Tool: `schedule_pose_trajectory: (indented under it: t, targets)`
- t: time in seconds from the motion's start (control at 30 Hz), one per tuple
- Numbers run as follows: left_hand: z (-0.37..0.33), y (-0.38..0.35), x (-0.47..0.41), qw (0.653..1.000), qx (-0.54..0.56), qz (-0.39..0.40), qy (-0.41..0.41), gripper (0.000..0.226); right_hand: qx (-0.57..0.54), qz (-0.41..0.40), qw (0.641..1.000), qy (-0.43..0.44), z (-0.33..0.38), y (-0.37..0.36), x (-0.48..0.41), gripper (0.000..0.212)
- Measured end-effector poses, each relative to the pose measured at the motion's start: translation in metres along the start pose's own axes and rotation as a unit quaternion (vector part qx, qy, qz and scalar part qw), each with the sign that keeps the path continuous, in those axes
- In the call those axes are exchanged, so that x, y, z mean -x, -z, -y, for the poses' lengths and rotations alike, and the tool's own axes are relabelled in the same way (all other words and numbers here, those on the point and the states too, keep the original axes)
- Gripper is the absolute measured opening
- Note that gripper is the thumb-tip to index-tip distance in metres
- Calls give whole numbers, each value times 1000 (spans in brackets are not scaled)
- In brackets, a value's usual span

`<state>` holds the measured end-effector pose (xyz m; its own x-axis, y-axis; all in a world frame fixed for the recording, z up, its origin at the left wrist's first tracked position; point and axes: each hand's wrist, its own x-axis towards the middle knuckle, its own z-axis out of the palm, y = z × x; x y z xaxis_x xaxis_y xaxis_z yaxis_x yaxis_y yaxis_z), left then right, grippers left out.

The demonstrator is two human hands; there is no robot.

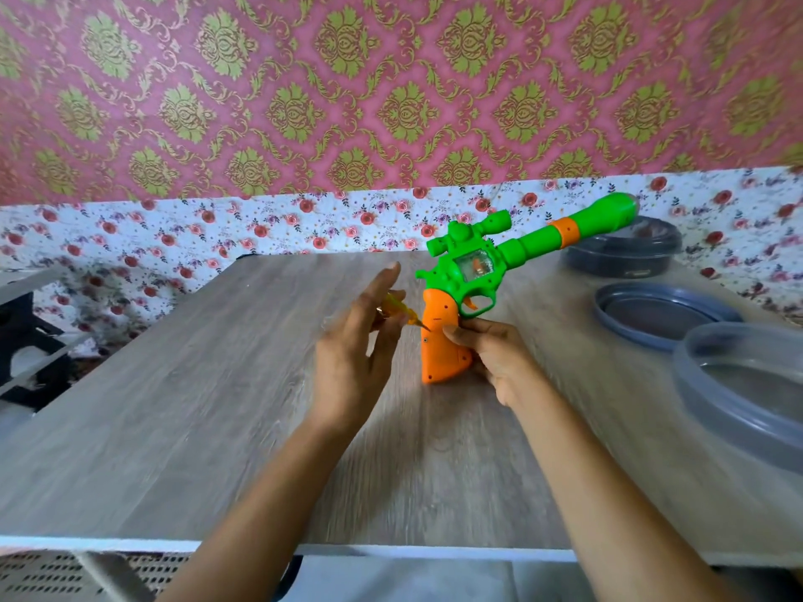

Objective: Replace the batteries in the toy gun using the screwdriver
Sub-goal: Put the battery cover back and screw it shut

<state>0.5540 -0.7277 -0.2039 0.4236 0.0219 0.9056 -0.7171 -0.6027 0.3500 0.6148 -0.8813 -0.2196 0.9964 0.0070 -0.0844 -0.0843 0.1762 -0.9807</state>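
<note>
A toy gun [512,254] with a green body and barrel and an orange grip stands over the middle of the wooden table [182,427], barrel pointing up and to the right. My right hand [491,358] grips the orange handle from the right side. My left hand [356,345] holds a small yellow screwdriver [397,310] between thumb and fingers, the other fingers stretched out. The screwdriver tip touches the left side of the orange grip near a small screw hole. The left hand is blurred.
Grey round containers stand at the right: a lid [660,315], a deeper tub [625,249] behind it, and a large translucent bowl [738,384] near the right edge. A black frame [26,341] is off the table's left side. A floral cloth and patterned wall rise behind.
</note>
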Motion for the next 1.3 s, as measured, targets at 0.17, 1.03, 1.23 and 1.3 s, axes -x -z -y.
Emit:
schedule_pose_trajectory:
  t: [0.17, 1.03, 1.23, 1.3]
  targets:
    - [-2, 1, -1, 1000, -2, -17, 4, 44, -13, 8, 1000, 1, -1, 0, -3, 37]
    - [-2, 6, -3, 999, -32, 7, 14, 48, 20, 8, 1000, 0, -7, 2, -10, 35]
    - [-3, 7, -3, 999, -28, 10, 14, 48, 19, 9, 1000, 2, -6, 2, -8, 36]
    - [-3, 7, -3, 999, -28, 12, 13, 48, 21, 8, 1000, 1, -6, 2, -9, 36]
